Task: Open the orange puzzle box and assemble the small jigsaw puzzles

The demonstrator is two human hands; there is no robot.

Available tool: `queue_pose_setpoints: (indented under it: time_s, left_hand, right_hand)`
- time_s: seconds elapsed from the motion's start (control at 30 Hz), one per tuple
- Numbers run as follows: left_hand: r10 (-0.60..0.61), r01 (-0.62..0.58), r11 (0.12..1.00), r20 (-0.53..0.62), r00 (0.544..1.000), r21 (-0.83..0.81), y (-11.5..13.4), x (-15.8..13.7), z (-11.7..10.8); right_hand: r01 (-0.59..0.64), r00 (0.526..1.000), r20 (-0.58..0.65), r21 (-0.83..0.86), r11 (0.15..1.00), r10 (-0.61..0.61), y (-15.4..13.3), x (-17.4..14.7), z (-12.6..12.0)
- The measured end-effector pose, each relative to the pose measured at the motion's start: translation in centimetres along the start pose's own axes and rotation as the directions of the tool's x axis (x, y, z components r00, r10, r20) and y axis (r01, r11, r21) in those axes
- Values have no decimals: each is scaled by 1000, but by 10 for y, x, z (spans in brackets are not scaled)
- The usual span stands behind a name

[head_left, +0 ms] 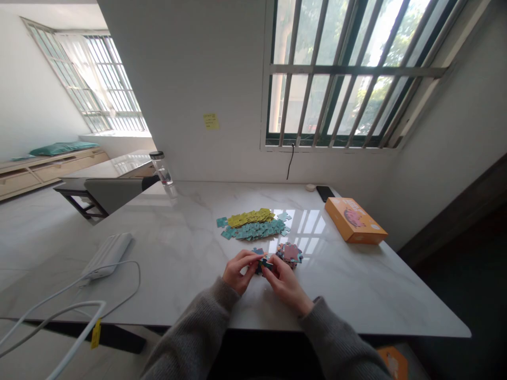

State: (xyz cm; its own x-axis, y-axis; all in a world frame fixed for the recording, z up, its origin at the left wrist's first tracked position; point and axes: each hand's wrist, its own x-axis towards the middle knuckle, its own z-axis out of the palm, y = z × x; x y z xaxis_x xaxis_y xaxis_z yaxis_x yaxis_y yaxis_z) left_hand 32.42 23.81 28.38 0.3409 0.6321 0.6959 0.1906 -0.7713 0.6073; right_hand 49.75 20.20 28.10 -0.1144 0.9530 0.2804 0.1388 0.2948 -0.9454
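Close to the table's front edge, my left hand [239, 269] and my right hand [285, 279] meet, thumbs and fingers pinched on dark jigsaw puzzle pieces [264, 265]. Whether the two pieces are joined I cannot tell. Just beyond my right hand sits a small pile of pinkish and multicoloured puzzle pieces [290, 253]. Farther back lies a long overlapping row of teal puzzle pieces [255, 230], with a row of yellow-green puzzle pieces [251, 217] behind it. My fingers partly cover the pieces between them.
An orange box [354, 220] lies at the right, near a black phone [325, 193] and a small white round object [310, 187]. A lidded bottle [161, 168] stands at the back left. On the left, a white power strip or adapter [108, 257] trails white cables [85, 335].
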Motion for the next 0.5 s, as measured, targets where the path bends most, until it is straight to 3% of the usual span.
queue_pose_setpoints:
  time_s: [0.17,0.27,0.5]
  left_hand:
    - [94,-87,968,-18,995,235,3,-2,-4]
    - [125,-129,948,35,992,291,0,-3,-4]
    - [172,-186,950,76,982,253,-2,0,-7]
  right_hand:
    - [-169,984,-4,274,947,177,2,0,2]
    - [-172,982,-31,269,947,188,5,0,2]
    - [-121,993,6,139,983,122,5,-1,2]
